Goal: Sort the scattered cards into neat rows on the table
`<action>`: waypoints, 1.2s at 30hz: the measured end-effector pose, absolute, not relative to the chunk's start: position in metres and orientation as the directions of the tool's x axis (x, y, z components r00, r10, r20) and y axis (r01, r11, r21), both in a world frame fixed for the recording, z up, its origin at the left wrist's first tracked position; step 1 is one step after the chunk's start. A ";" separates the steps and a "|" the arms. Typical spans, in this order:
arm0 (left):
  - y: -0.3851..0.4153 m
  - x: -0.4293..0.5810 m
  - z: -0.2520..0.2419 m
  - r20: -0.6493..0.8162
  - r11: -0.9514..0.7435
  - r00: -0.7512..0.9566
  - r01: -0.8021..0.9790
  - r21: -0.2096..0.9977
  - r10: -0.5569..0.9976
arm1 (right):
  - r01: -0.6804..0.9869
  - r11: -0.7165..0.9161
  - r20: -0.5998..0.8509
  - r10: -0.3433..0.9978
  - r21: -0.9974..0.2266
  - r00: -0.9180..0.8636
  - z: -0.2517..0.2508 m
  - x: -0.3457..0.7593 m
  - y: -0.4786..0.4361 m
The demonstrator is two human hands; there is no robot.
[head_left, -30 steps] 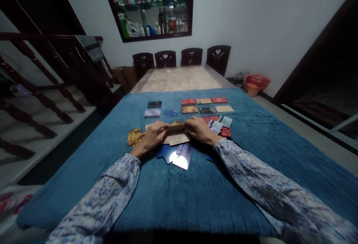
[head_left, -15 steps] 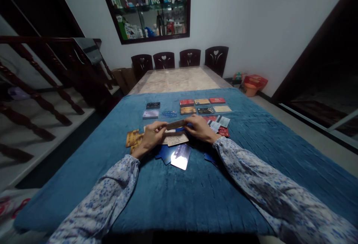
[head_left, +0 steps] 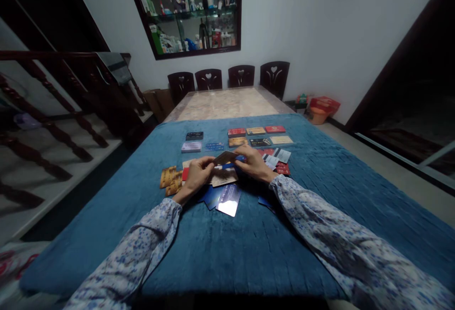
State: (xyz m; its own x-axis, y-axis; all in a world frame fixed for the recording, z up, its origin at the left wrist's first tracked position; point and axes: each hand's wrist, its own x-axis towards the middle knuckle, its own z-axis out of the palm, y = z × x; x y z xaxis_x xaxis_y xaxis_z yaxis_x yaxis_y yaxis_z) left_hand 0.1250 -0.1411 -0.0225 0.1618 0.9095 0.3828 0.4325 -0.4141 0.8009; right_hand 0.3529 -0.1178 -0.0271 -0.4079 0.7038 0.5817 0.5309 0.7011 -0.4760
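Observation:
Between my two hands, a plastic card (head_left: 225, 157) is held tilted above the loose pile. My left hand (head_left: 197, 173) pinches its left end, and my right hand (head_left: 253, 162) grips its right end. Below lie a beige card (head_left: 224, 177), a shiny purple-silver card (head_left: 228, 200) and blue cards (head_left: 211, 197). Gold cards (head_left: 170, 180) rest left of my left hand, with a red card (head_left: 185, 174) partly under it. Red cards (head_left: 283, 168) and silver cards (head_left: 281, 155) overlap beside my right hand. Whether the held card is one or several stacked, I cannot tell.
Beyond my hands, cards are sorted in rows: a black card (head_left: 194, 135), a lilac stack (head_left: 191, 147), a blue card (head_left: 214, 147), a red stack (head_left: 236, 132) and several others. A blue cloth (head_left: 199, 243) covers the near part of the marble table (head_left: 231, 101). Dark chairs (head_left: 275, 77) stand at the far end.
The held card has turned, its face now tilting more and its right end higher. My left hand has shifted slightly right, and more of the red card shows beside it.

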 end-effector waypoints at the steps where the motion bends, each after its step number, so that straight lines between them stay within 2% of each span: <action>1: -0.141 0.125 -0.023 0.385 -0.420 0.172 0.455 0.785 0.907 | 0.527 0.703 0.590 0.701 -0.477 -0.402 -0.028 0.353 -0.117; 9: -0.139 0.122 -0.025 0.482 -0.516 0.220 0.548 0.658 0.848 | 0.517 0.714 0.615 0.687 -0.472 -0.387 -0.023 0.352 -0.122; 20: -0.147 0.123 -0.020 0.571 -0.577 0.218 0.576 0.579 0.791 | 0.654 0.724 0.614 0.624 -0.221 -0.483 -0.021 0.352 -0.122; 27: -0.146 0.129 -0.023 0.581 -0.617 0.294 0.607 0.500 0.759 | 0.671 0.726 0.614 0.601 -0.152 -0.511 -0.022 0.352 -0.124; 36: -0.135 0.130 -0.025 0.536 -0.562 0.265 0.639 0.525 0.802 | 0.746 0.656 0.540 0.672 -0.114 -0.507 -0.023 0.354 -0.126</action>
State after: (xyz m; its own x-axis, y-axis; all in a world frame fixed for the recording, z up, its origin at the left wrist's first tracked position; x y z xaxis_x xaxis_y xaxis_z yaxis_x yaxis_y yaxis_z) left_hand 0.1297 -0.1347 -0.0246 0.2654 0.8017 0.5356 0.6394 -0.5621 0.5246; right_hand 0.3544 -0.1265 -0.0231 -0.5075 0.6717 0.5397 0.7464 0.6556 -0.1142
